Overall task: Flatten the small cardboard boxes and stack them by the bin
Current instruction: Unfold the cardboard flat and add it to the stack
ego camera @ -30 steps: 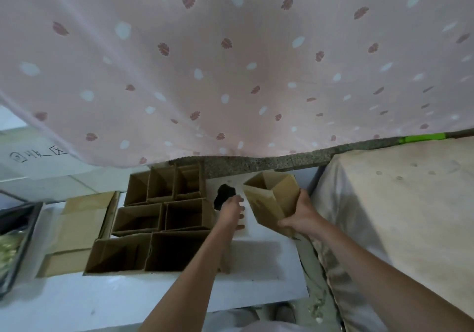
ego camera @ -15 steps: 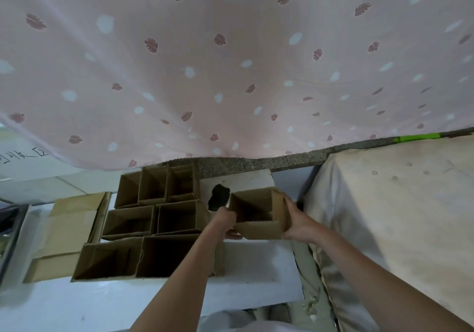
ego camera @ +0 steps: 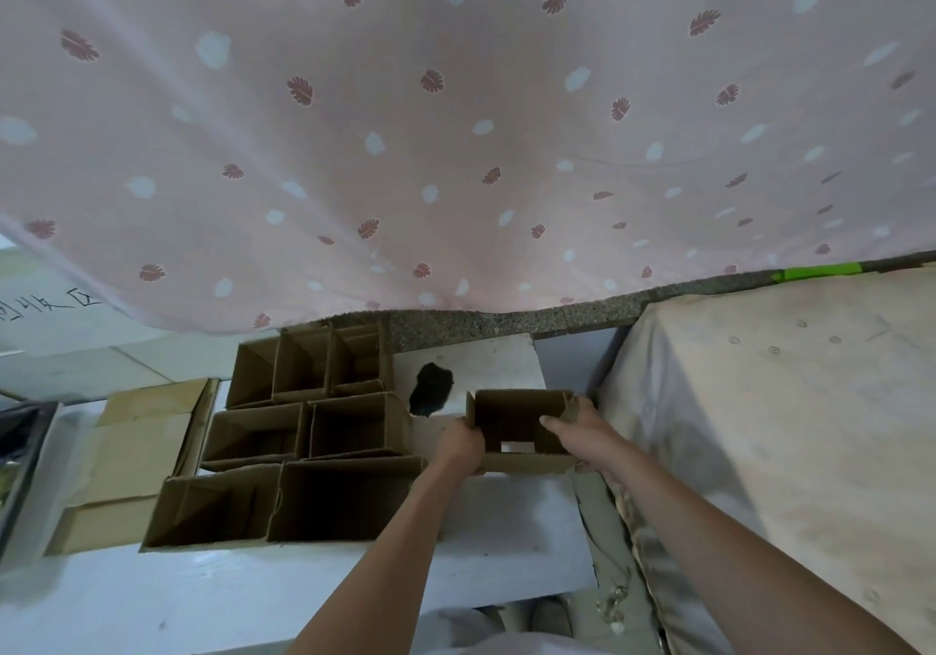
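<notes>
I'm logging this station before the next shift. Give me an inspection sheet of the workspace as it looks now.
Surface: white tabletop.
Job's things: small open brown cardboard box held up in both hands, not flattened; seven open brown boxes clustered at left; flattened cardboard sheets beside them.
Clutter: dark lump on white board.
Grippers: left hand grips the box's left wall; right hand grips its right wall.
Cables: nothing seen.
Surroundings: pink leaf-print curtain; beige covered block at right.

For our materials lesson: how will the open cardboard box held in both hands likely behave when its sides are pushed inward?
The box, gripped by the left hand and right hand, looks thin-walled and open through, so it will probably fold along its creases. It is held above the table, so likely light. It seems empty.
</notes>
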The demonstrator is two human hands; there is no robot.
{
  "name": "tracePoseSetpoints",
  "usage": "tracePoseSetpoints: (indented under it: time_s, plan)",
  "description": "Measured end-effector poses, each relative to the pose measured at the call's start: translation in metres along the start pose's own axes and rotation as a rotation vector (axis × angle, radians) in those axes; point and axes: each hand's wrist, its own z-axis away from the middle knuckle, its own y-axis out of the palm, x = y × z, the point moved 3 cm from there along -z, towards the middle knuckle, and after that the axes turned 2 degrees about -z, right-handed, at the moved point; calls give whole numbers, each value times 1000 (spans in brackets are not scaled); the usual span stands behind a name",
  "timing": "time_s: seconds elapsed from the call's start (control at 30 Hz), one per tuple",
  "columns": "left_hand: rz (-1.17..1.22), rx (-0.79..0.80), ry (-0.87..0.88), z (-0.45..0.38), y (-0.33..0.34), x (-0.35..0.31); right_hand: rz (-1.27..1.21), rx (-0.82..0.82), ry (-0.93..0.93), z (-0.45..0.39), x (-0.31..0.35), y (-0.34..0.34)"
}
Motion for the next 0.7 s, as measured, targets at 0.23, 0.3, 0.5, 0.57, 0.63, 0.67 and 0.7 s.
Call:
tracePoseSetpoints:
  time_s: [0.23, 0.3, 0.5, 0.57, 0.63, 0.67, 0.7]
  plan:
    - [160, 14, -29, 8, -3, 4, 44, -95, -125, 8, 4, 6]
    - [226, 51, -8, 11, -3, 6, 11, -118, -149, 10, 4, 6]
    - [600, 236, -78, 22, -3, 7, -111, -139, -202, 20, 3, 0]
    - [831, 265, -167, 24, -9, 8, -166, -124, -232, 25, 4, -8]
    - [943, 240, -243, 24, -17, 11, -237, -87, -253, 27, 6, -13]
    - [952, 224, -263, 25, -20, 12, -285, -58, -245, 29, 7, -13]
    - [932, 222, -269, 25, -22, 12, -343, -21, -224, 31, 7, -13]
